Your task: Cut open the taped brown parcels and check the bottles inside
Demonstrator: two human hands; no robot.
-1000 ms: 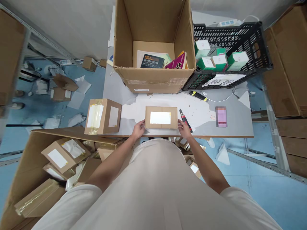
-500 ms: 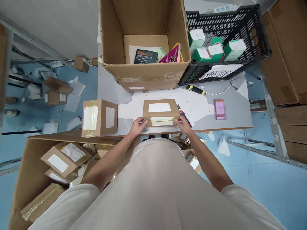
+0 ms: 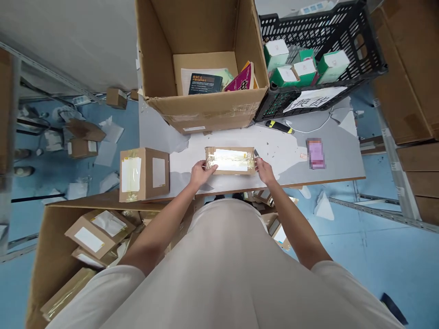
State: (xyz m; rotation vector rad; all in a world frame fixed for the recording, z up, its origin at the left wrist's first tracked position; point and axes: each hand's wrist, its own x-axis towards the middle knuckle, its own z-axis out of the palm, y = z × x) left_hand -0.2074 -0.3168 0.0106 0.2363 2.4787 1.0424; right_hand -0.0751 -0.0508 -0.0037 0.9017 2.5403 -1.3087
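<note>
A small taped cardboard box [image 3: 230, 161] is on the white table in front of me, its side with a white label and clear tape facing up. My left hand [image 3: 202, 173] is closed around its left end, the thumb on the top face. At the right end, the fingers of my right hand [image 3: 264, 171] grip the box's edge. Just beyond that hand the tip of a utility knife [image 3: 256, 153] shows; the rest of it is hidden. Left of my left hand stands a larger taped box [image 3: 158, 172] with white labels.
A big open carton [image 3: 206, 109] with several books stands at the back. Beside it is a black crate [image 3: 375, 68] of green-and-white boxes. A yellow-black cutter [image 3: 279, 126] and a pink blurred item [image 3: 316, 153] lie on the table [image 3: 236, 183]. A carton of parcels [image 3: 37, 274] sits lower left.
The small box has been tipped over, so the taped label that faced me now faces up. Both hands stay at its ends. The view has shifted slightly.
</note>
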